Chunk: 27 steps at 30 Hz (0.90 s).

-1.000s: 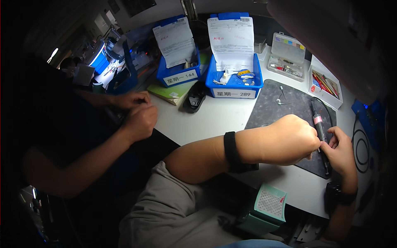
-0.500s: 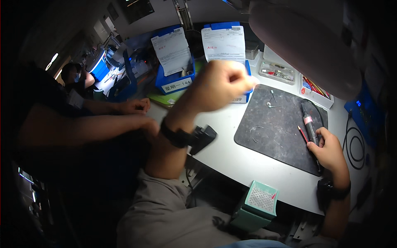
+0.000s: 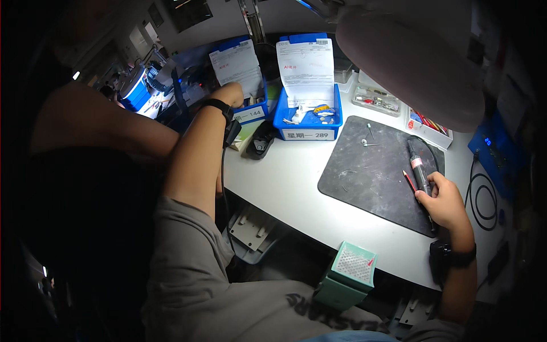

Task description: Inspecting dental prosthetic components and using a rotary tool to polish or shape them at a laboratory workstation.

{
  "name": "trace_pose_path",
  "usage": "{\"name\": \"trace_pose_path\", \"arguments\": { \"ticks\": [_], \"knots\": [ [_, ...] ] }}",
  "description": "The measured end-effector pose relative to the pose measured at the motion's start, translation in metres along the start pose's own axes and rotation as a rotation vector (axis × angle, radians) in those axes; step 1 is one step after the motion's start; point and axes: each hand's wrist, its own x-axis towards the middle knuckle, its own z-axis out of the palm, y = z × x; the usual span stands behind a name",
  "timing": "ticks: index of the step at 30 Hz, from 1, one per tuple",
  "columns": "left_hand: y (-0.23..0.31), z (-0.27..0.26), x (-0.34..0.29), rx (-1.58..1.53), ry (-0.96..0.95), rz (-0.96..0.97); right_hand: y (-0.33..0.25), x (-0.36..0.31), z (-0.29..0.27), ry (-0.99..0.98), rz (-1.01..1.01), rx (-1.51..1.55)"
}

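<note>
My left hand [image 3: 230, 94] reaches into the left blue bin [image 3: 253, 114], in front of the paper sheet propped there; its fingers are hidden. At the right of the dark work mat [image 3: 364, 171], my right hand [image 3: 447, 202] is closed round a black rotary handpiece [image 3: 419, 171] with a pink band and a cord. A red pencil [image 3: 408, 180] lies alongside the handpiece, its lower end by my thumb. On the mat's far part lie a small thin bur-like tool [image 3: 371, 131] and a small pin-like piece with a round end [image 3: 365, 143].
The right blue bin [image 3: 308, 121] holds small white and yellow pieces under a propped sheet. Clear boxes [image 3: 376, 101] and a pencil tray [image 3: 428, 130] stand behind the mat. A lamp head [image 3: 410, 62] hangs above. A green box [image 3: 348, 273] sits below the table edge. Another person's arm [image 3: 102, 119] is at left.
My left hand has moved left from in front of the right bin to the left bin. The other person's arm has shifted, and a black object on the table has come into view.
</note>
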Motion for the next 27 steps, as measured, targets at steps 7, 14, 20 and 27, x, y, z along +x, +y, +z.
{"name": "trace_pose_path", "arguments": {
  "ticks": [7, 14, 20, 27],
  "knots": [
    [-0.029, 0.027, 0.018, -0.299, -0.054, 0.015, -0.011, -0.002, -0.003, -0.003, -0.026, -0.024],
    [-0.031, 0.020, 0.009, -0.243, -0.100, 0.014, -0.006, 0.000, -0.001, 0.007, -0.057, -0.043],
    [-0.035, 0.024, 0.012, -0.268, -0.041, 0.006, -0.007, 0.001, 0.000, -0.002, -0.044, -0.014],
    [-0.051, 0.040, 0.032, -0.174, -0.009, -0.024, -0.004, 0.000, -0.001, 0.012, -0.065, -0.026]
  ]
}}
